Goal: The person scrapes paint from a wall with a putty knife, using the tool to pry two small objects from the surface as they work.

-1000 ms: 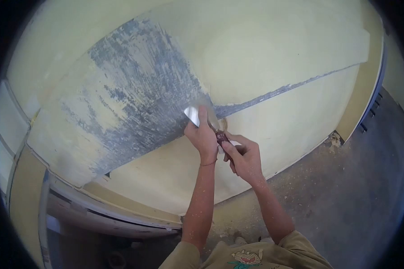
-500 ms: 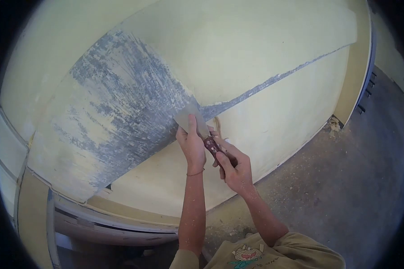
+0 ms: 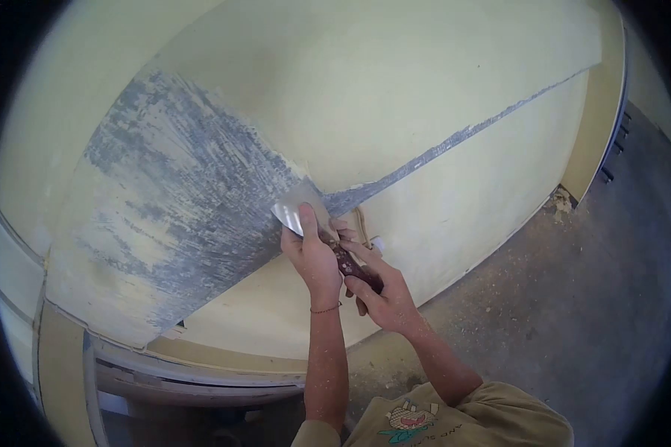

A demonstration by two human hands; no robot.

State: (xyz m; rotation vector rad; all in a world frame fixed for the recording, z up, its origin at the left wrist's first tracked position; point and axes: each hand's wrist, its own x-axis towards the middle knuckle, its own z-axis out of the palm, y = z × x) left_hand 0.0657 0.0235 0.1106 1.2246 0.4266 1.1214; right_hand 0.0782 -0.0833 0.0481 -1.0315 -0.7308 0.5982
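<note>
Both of my hands are on one scraper [image 3: 295, 208] with a broad metal blade and a dark, paint-spotted handle. The thumb of my left hand [image 3: 317, 258] lies on the blade's upper face, its fingers under the edge. My right hand [image 3: 382, 294] is wrapped round the handle, with the fingers pointing toward the blade. The blade's front edge overlaps the wall [image 3: 201, 194] at the corner of a scraped patch, where grey shows through streaks of pale paint. From that corner a narrow grey strip [image 3: 443, 149] runs up to the right.
Pale yellow painted wall surrounds the grey patch. A small white fitting [image 3: 378, 243] sits on the wall just past my right hand. Paint chips [image 3: 561, 200] lie at the wall's foot on the concrete floor [image 3: 514, 320]. A ledge [image 3: 201, 372] runs along the lower left.
The scraper blade has tilted and now catches the light. My hands and the blade have shifted slightly left and down in view, and the view itself has moved a little.
</note>
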